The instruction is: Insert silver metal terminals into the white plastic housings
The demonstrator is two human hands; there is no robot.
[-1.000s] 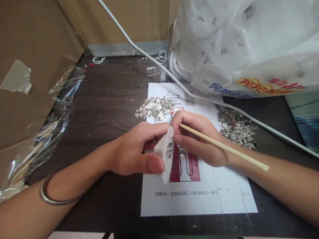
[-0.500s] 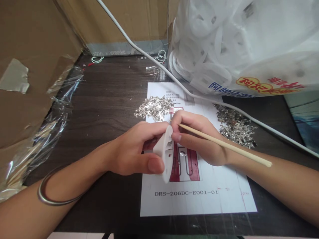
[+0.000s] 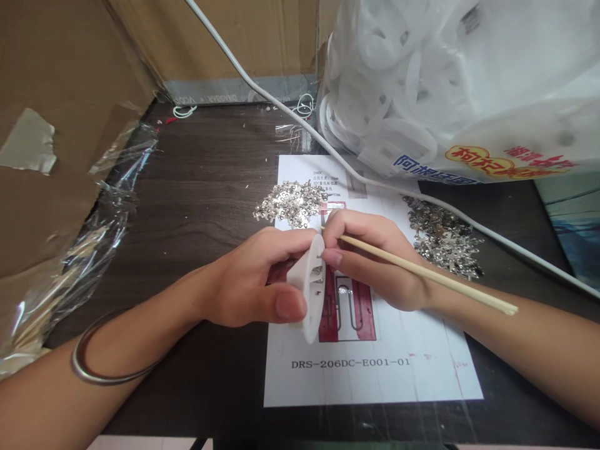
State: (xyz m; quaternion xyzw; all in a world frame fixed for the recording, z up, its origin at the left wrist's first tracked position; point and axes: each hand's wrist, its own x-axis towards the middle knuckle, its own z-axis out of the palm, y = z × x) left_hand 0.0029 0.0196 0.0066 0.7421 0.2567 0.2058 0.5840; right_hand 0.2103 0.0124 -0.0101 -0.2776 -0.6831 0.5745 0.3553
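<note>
"Above the printed sheet (image 3: 375, 384), what is held?"

"A white plastic piece (image 3: 315, 303) is gripped by the left hand (image 3: 248, 281), thumb on the near side; its slotted face is turned toward the right hand (image 3: 379, 259), probably so that the metal bits (image 3: 317, 275) in it can be reached."

"And the right grip?"

"Narrow: thumb and forefinger are held close together at that face (whether something small is pinched there cannot be told). A wooden stick (image 3: 435, 275) is held too, slanted back over the forearm (image 3: 515, 340), perhaps to leave the fingertips free."

"What else is seen?"

"One heap of metal parts (image 3: 290, 203) is spread over the sheet's left edge, and a second heap (image 3: 445, 244) by its right; both seem placed within reach. A bulging bag (image 3: 445, 81) is crossed by a white cable (image 3: 262, 94), an obstacle to any reach that way, and the sheet's drawing (image 3: 349, 309) is partly hidden by the hands."
</note>
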